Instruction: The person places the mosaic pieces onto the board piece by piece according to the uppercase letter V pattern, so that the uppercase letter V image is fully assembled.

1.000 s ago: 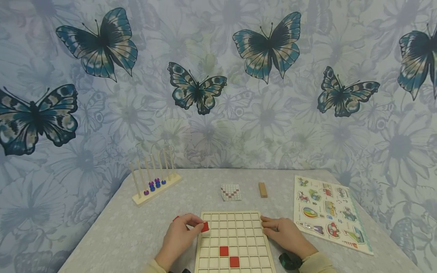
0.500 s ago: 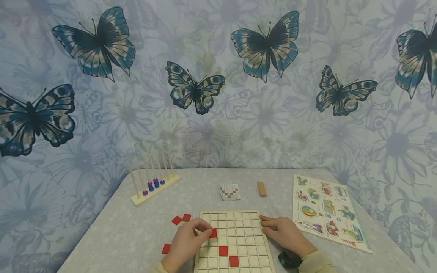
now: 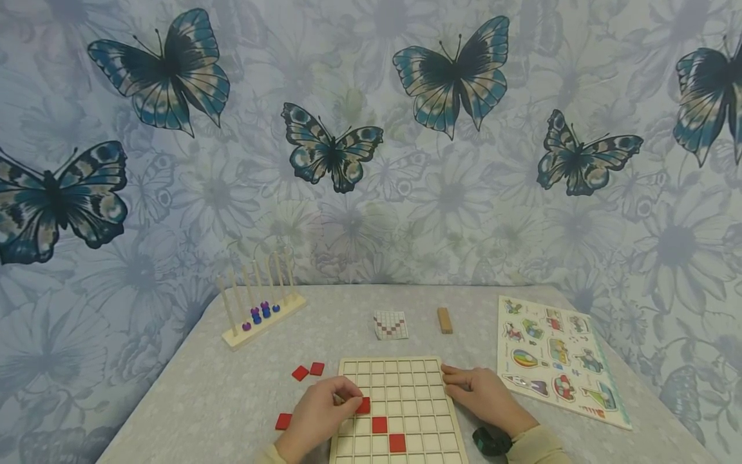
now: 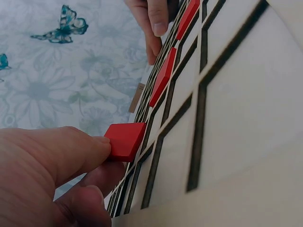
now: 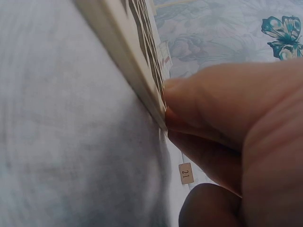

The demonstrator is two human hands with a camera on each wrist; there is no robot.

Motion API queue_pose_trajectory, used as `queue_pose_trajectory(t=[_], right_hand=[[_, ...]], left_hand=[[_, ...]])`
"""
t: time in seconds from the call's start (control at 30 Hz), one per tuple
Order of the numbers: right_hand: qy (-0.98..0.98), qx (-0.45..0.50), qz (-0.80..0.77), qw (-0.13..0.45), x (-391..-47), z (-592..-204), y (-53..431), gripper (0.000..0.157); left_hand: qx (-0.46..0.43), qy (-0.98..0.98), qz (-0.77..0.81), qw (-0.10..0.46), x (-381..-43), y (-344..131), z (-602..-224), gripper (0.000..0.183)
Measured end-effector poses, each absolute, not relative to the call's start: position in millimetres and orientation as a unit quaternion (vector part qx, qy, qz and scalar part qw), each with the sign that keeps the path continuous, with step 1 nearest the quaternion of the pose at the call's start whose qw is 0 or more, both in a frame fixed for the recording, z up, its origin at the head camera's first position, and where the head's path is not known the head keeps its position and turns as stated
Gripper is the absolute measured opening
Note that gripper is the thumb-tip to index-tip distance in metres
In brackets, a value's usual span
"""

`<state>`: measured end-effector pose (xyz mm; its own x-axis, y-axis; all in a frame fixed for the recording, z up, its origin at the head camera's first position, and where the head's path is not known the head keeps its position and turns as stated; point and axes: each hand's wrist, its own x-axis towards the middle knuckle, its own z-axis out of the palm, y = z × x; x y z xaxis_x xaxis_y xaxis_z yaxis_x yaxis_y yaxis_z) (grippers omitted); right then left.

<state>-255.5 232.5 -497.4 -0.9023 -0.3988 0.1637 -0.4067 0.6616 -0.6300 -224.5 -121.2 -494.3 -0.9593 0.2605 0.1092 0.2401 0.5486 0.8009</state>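
Note:
My left hand (image 3: pixel 323 410) pinches a red square tile (image 3: pixel 363 405) between thumb and fingers, over the left part of a pale wooden grid board (image 3: pixel 425 407). In the left wrist view the held tile (image 4: pixel 125 142) is tilted, one edge close to the grid. Two more red tiles, an upper one (image 3: pixel 379 425) and a lower one (image 3: pixel 397 443), lie in cells, stepping down diagonally to the right. At the board's right edge, my right hand (image 3: pixel 485 396) rests its extended fingertips. Its thumb and fingers touch the rim in the right wrist view.
Loose red tiles (image 3: pixel 299 373) lie left of the board; one is partly behind my left hand. Behind it are a small pattern card (image 3: pixel 391 325) and a wooden block (image 3: pixel 444 320). A peg stand with beads (image 3: pixel 266 321) stands back left, a picture puzzle (image 3: pixel 556 361) right.
My left hand has carried the red tile rightward from the board's left edge, then slightly toward me, uncovering loose tiles on the table. The right hand has stayed at the board's edge.

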Motion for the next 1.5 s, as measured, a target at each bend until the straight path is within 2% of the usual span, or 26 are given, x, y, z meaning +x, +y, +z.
queue_pose_trajectory(t=[0.4,0.77,1.5], right_hand=[[-0.911,0.217,0.352,0.001,-255.6,-497.5,232.5,0.034],[-0.917,0.219,0.332,0.014,-256.8,-499.1,232.0,0.032],[-0.919,0.224,0.324,0.022,-255.8,-499.5,232.3,0.032]], left_hand=[[0.146,0.890,0.432,0.013,-223.1,-120.3,-495.0,0.005],[0.162,0.909,0.383,-0.012,-224.0,-120.9,-495.0,0.009],[0.189,0.924,0.329,-0.036,-224.6,-119.3,-493.3,0.004]])
